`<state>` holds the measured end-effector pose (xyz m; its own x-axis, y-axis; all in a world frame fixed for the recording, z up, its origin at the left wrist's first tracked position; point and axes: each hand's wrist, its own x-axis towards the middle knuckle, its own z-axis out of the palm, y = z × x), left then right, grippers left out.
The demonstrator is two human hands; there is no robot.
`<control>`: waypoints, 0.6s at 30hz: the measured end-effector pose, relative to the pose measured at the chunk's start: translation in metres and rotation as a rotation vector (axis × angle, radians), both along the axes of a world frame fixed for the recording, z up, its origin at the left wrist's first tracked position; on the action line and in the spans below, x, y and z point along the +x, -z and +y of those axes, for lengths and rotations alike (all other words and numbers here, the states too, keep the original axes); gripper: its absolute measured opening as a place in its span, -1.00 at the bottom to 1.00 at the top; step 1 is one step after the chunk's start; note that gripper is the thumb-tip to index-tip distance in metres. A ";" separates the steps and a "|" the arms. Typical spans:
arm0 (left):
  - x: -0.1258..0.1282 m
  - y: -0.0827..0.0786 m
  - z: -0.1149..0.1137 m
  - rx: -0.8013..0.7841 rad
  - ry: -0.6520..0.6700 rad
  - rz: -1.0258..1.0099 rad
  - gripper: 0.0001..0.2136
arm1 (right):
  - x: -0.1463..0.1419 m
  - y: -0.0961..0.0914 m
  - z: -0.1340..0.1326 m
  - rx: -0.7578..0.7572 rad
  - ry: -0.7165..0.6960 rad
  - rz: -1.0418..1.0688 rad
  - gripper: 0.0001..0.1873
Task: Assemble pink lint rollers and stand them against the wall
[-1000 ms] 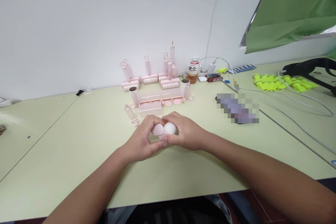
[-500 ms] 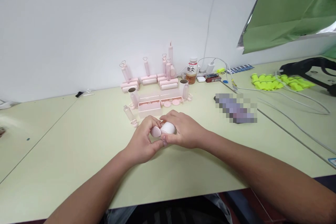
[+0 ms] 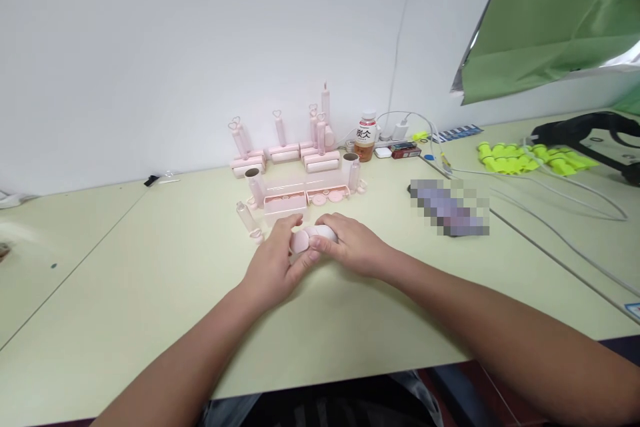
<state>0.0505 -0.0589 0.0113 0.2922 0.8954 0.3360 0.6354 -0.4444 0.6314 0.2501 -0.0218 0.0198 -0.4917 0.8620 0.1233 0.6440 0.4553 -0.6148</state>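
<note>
Between my hands, above the near part of the table, is a short pink-and-white roller [image 3: 324, 232] with a rounded pink end, apparently a lint roller. My left hand [image 3: 273, 259] curls around its pink left end, the thumb stretched along the near side. Around the white right end my right hand [image 3: 356, 247] is closed, its thumb pressed on the front. The underside is hidden by my fingers. Just beyond lie an open pink case [image 3: 285, 208] and a second open case [image 3: 327, 195] with round pink parts inside. A clear pink tube [image 3: 245, 217] lies left of them.
Pink rollers with heart-shaped handles [image 3: 279, 128] stand along the wall. Two rolls with cardboard cores, one at left [image 3: 253, 181], flank the cases. A drink bottle [image 3: 367, 137], white cables [image 3: 545, 180], a blurred phone [image 3: 447, 207] and yellow-green parts [image 3: 505, 157] are farther right.
The roller has turned in my hands: the orange-brown patch on its far side no longer shows, and the pink end now faces up more. My left fingers have loosened slightly.
</note>
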 end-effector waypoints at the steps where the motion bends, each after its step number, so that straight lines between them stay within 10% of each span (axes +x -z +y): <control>1: 0.001 0.001 0.000 -0.064 0.006 0.015 -0.44 | 0.000 0.000 -0.001 0.011 -0.002 -0.010 -0.41; 10: 0.005 0.002 0.000 -0.254 0.060 -0.120 -0.42 | 0.003 -0.003 0.001 0.037 -0.025 -0.058 -0.48; 18: -0.011 -0.002 0.011 0.041 -0.127 -0.079 -0.39 | 0.002 -0.005 0.003 -0.047 -0.076 0.069 -0.56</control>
<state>0.0398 -0.0482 0.0129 0.1486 0.9086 0.3904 0.6376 -0.3897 0.6645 0.2523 -0.0190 0.0250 -0.5472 0.8284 0.1199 0.5641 0.4708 -0.6784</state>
